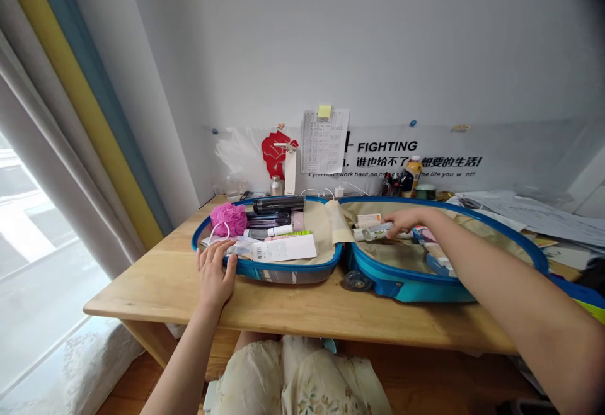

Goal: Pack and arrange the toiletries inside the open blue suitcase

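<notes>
A blue suitcase [283, 271] lies unfolded on the wooden table, both halves facing up. My left hand [216, 268] rests on the left half's front rim with its fingers stretched over the edge, beside a white box [286, 249]. Around that box lie a pink bath puff [229, 219], a black cylinder [278, 204] and several tubes. In the right half, my right hand [406, 218] has its fingers closed on a clear bottle [375, 232] with a pale label, lying on its side. A small white and orange box [368, 218] sits just behind the bottle. My right fingertips are partly hidden.
Pens [390, 184], a yellow bottle [412, 174] and a white lamp-like stand [290, 170] are behind the suitcase against the wall. Loose papers [515, 216] spread at the right. A suitcase wheel [357, 281] sticks out at the front. Curtains hang at the left.
</notes>
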`<state>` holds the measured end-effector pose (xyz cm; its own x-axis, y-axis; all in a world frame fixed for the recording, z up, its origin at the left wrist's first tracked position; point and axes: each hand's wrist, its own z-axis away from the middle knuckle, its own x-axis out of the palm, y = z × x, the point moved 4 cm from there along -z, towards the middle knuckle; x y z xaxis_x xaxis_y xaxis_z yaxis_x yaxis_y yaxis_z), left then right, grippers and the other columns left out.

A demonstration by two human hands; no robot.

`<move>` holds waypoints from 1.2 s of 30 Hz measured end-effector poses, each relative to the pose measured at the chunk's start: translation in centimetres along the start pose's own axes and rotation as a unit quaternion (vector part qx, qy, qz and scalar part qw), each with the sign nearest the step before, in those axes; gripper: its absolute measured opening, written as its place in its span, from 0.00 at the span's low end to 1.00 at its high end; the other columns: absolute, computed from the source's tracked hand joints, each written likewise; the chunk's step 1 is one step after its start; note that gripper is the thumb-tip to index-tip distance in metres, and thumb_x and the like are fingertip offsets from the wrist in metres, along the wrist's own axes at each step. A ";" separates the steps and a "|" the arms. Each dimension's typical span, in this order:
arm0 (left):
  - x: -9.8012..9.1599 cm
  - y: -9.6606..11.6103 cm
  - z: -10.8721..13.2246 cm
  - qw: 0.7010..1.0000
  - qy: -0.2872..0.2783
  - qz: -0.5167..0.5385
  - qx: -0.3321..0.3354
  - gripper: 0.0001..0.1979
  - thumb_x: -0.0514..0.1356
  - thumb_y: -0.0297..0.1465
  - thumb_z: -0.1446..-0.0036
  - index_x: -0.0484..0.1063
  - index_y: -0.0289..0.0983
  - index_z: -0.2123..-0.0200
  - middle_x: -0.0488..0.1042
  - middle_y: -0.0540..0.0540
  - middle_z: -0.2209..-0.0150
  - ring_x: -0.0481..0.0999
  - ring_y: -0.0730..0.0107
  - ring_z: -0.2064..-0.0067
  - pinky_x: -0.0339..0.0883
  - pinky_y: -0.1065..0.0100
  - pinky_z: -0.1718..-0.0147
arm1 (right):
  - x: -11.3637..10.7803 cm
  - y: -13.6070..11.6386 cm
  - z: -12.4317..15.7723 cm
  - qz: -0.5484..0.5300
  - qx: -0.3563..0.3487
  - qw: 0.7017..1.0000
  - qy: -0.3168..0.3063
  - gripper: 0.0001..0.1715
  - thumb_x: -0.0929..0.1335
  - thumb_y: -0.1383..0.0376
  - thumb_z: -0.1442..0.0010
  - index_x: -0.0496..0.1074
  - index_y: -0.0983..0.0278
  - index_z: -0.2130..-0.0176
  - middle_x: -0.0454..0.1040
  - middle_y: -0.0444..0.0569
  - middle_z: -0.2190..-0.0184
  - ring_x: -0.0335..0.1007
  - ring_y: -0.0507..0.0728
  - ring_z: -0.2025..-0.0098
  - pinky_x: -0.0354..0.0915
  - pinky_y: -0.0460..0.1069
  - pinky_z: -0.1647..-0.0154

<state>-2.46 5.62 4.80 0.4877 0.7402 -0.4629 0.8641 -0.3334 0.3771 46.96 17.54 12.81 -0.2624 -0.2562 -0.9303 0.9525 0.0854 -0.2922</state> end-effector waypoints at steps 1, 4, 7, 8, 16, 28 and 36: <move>0.0 0.0 0.0 1.000 0.002 0.000 0.000 0.18 0.47 0.40 0.34 0.73 0.40 0.53 0.75 0.41 0.51 0.69 0.55 0.46 0.47 0.50 0.38 | -0.5 -0.1 0.5 -0.016 0.004 1.000 -0.019 0.19 0.70 0.54 0.41 0.73 0.65 0.56 0.76 0.52 0.61 0.72 0.53 0.63 0.71 0.50 0.62; -0.1 0.1 -0.1 1.000 0.004 0.000 -0.001 0.18 0.48 0.40 0.35 0.73 0.40 0.53 0.75 0.40 0.51 0.69 0.55 0.46 0.45 0.50 0.37 | -1.8 -1.6 1.6 -0.068 0.007 0.995 -0.066 0.25 0.70 0.49 0.45 0.71 0.63 0.56 0.76 0.57 0.58 0.73 0.56 0.61 0.69 0.48 0.64; 0.0 0.1 -0.1 1.000 0.001 0.001 -0.002 0.18 0.48 0.39 0.35 0.74 0.40 0.53 0.75 0.40 0.51 0.69 0.55 0.46 0.44 0.50 0.36 | -2.7 -5.8 1.5 -0.106 -0.033 0.993 -0.043 0.29 0.62 0.43 0.40 0.66 0.62 0.52 0.74 0.57 0.52 0.73 0.54 0.62 0.67 0.47 0.66; 0.0 0.1 -0.1 1.000 0.000 0.000 -0.003 0.18 0.48 0.39 0.35 0.74 0.40 0.53 0.75 0.40 0.51 0.69 0.55 0.46 0.43 0.50 0.36 | -2.7 -7.7 1.2 -0.095 -0.054 0.993 -0.035 0.29 0.60 0.43 0.38 0.65 0.62 0.51 0.75 0.57 0.52 0.72 0.54 0.64 0.66 0.47 0.67; 0.0 0.1 0.0 1.000 -0.001 -0.005 0.007 0.19 0.47 0.40 0.34 0.74 0.39 0.53 0.75 0.40 0.50 0.69 0.56 0.46 0.46 0.52 0.37 | 1.7 -22.1 -4.4 0.082 -0.155 0.985 0.000 0.27 0.65 0.44 0.41 0.70 0.63 0.56 0.78 0.54 0.57 0.74 0.59 0.57 0.65 0.48 0.61; -0.1 0.1 -0.1 1.000 0.002 -0.002 0.009 0.19 0.47 0.40 0.34 0.74 0.40 0.53 0.76 0.41 0.50 0.69 0.56 0.46 0.46 0.51 0.37 | 6.5 -26.7 -8.5 0.056 -0.211 0.976 0.001 0.26 0.72 0.54 0.44 0.73 0.61 0.49 0.75 0.55 0.47 0.70 0.69 0.44 0.65 0.57 0.45; -0.1 0.1 0.0 1.000 0.003 -0.001 0.013 0.19 0.47 0.40 0.33 0.74 0.40 0.53 0.76 0.40 0.51 0.70 0.55 0.46 0.47 0.51 0.38 | 2.5 -23.3 -7.8 -0.081 -0.231 0.969 -0.009 0.24 0.68 0.53 0.40 0.74 0.62 0.48 0.79 0.53 0.53 0.76 0.56 0.54 0.70 0.50 0.50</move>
<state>-2.43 5.49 4.92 0.4855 0.7442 -0.4588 0.8679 -0.3472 0.3552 22.93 22.37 15.55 -0.3954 -0.3190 -0.8614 0.7269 0.4647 -0.5057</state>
